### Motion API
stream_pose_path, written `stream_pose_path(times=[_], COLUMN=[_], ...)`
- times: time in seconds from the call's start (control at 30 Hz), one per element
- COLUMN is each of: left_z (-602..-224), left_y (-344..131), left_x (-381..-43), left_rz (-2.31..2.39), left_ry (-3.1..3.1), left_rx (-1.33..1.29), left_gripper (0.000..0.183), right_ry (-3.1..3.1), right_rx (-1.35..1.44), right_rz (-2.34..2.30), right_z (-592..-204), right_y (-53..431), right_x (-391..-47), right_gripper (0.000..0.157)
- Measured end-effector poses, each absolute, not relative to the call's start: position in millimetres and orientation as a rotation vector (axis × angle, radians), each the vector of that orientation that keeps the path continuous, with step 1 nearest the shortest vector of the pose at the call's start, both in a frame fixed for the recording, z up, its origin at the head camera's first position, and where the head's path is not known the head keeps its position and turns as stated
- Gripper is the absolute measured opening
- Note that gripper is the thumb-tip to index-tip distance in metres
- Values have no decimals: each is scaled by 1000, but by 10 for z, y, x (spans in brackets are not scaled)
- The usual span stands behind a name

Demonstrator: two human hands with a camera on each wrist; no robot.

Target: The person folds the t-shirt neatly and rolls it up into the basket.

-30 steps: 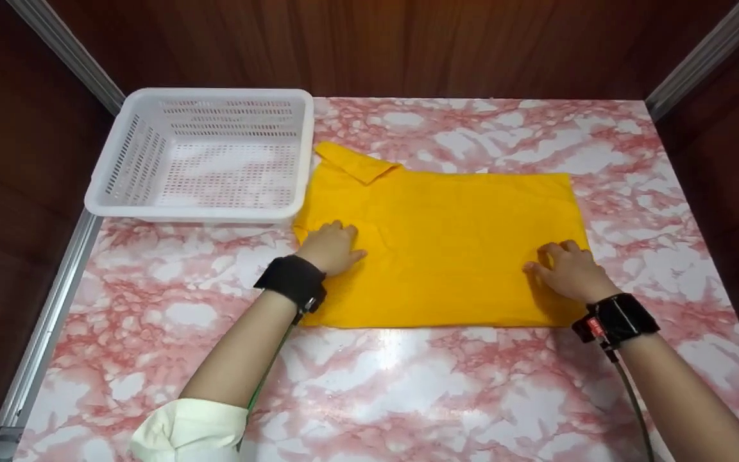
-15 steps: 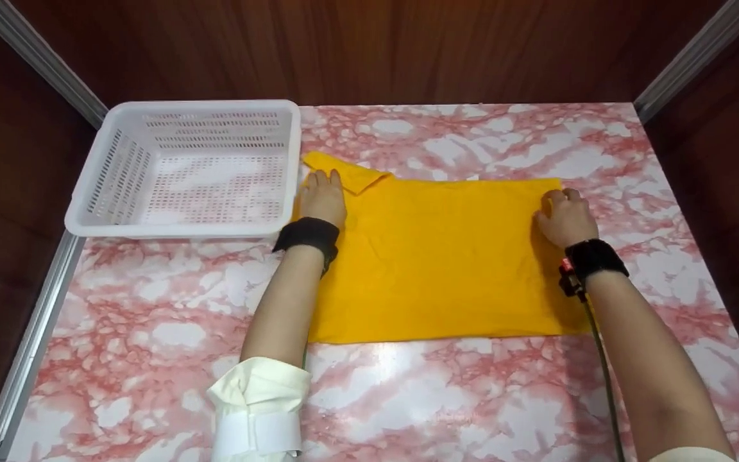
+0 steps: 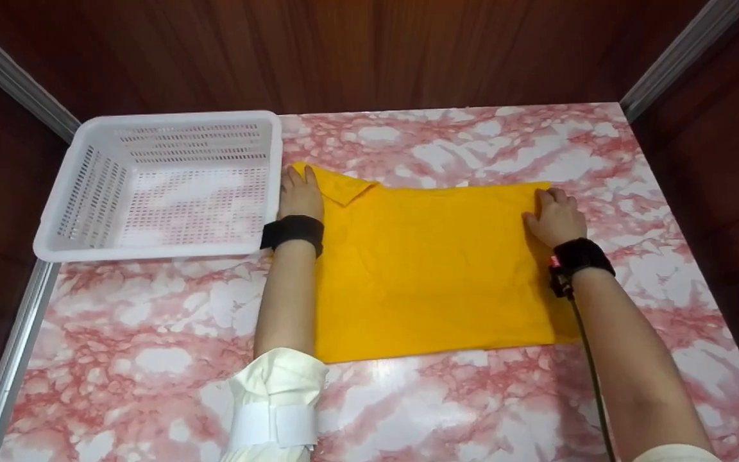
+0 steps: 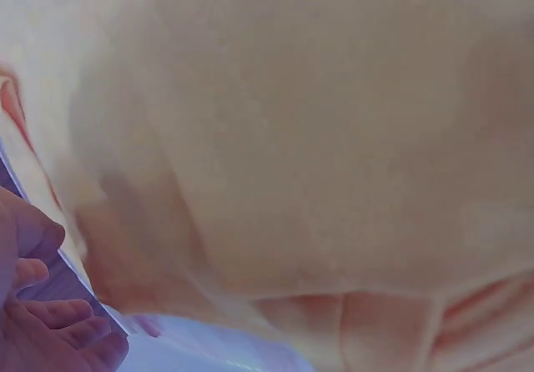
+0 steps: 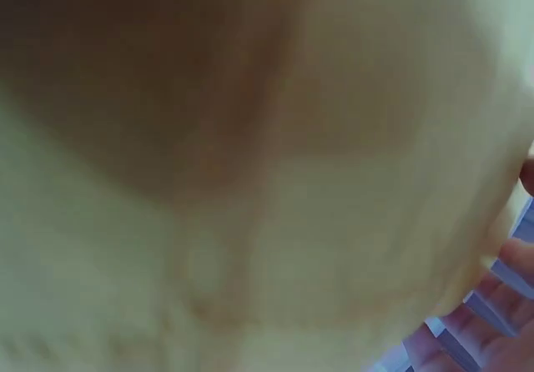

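A yellow cloth (image 3: pixel 433 269) lies flat in the middle of the table (image 3: pixel 466 417), a folded flap at its far left corner. The person's left hand (image 3: pixel 301 197) rests along its left edge near that corner, fingers extended, while the right hand (image 3: pixel 557 217), fingers spread and thumb apart, rests at the far right corner; just left of the cloth stands a white basket (image 3: pixel 170 119).

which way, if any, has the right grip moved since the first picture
Yes, forward: the right grip now lies nearer the tabletop's far edge.
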State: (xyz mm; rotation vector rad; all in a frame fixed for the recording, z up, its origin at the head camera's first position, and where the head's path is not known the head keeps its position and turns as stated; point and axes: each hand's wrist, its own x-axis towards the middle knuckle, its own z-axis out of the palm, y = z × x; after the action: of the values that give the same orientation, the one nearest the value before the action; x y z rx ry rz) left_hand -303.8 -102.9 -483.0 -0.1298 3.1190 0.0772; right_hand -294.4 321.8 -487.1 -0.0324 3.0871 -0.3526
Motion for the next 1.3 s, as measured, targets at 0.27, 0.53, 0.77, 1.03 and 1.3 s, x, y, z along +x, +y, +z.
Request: stream_pose_path(times=[0.27,0.53,0.77,1.03,1.3], left_z=[-4909,-4840,-4886,-4972,-4990], left_y=[-1106,-1040,-986,-924,-923], left_x=[-3103,-3083,-3131,-3237,-3286], left_rz=[151,85,106,36,109], left_ry=[3010,3101,3188,3149,3233], left_rx=[-221,-189,-172,-192,-155], left_gripper=[52,35,31,31,28], right_ry=[2905,2755,2692,2735,3144], right_rx=[-54,-40,-6,48,-8], right_rz=[-359,-381,-421,-484,-408], right_z=[-4775,-4636,-4555,-4587,-4831], right_y=[3198,3255,3324,3368,3379], right_x=[-3037,-3150,-3211,-3227,-3183], right_gripper=[65,77,81,69,25])
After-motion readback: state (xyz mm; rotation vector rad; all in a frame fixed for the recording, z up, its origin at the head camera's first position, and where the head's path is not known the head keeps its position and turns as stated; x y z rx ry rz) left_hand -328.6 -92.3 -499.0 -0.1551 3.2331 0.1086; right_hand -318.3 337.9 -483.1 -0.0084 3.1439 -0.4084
